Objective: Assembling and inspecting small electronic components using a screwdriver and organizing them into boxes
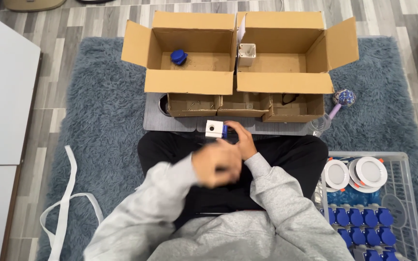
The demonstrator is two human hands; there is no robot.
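Note:
My right hand point(242, 140) reaches forward over my lap and grips a small white block with a blue piece point(215, 129) on its end, just in front of a grey board point(153, 121). Closer to me, my left hand point(216, 163) is blurred by motion with its fingers curled; whether it holds anything is hidden. Beyond the board stand two open cardboard boxes. The left box point(189, 82) holds one blue plug-like part point(179, 57). The right box point(286, 82) holds one white block point(246, 54).
Three small open cardboard trays point(243, 105) sit on the grey board. A wire basket point(407, 193) at my right holds round white lamps point(369, 171) and several blue parts point(364, 227). A white strap point(66, 203) lies on the blue-grey rug; white furniture point(1, 96) stands left.

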